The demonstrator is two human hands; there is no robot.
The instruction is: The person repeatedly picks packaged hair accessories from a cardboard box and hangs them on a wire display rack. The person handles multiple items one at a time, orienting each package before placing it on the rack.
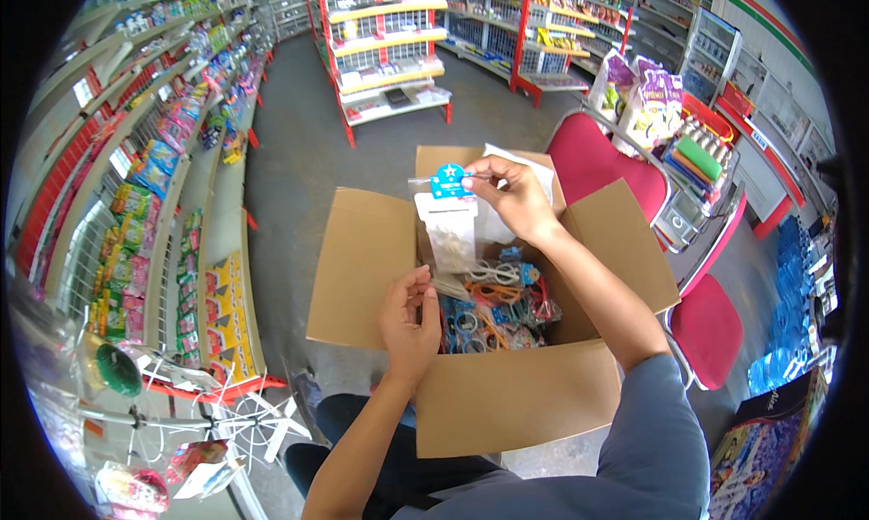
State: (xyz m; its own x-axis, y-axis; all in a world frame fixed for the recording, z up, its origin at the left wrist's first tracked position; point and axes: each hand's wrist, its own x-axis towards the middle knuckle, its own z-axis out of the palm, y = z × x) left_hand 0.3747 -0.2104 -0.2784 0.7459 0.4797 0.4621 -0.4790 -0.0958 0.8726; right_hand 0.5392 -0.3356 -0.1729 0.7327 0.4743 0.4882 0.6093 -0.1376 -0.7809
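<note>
My right hand [514, 197] pinches the blue star-printed header card [449, 182] of a clear plastic packet [451, 235], which hangs over an open cardboard box [519, 398]. A white insert and small pale items show inside the packet. Near the packet's lower end, at the box's left side, is my left hand [411, 316], its fingers curled a little apart and holding nothing that I can see. Inside the box lie many small packaged accessories [499, 316] in blue, orange, red and white. White paper or plastic [529, 170] rests at the box's far side.
Shelves of packets [142, 208] run along the left. A wire display rack [231, 421] stands at lower left. Red chairs [706, 330] and bags with bottles [652, 106] are at right. Red and white shelf units [387, 41] stand ahead. Blue-capped water bottles [781, 364] line the far right.
</note>
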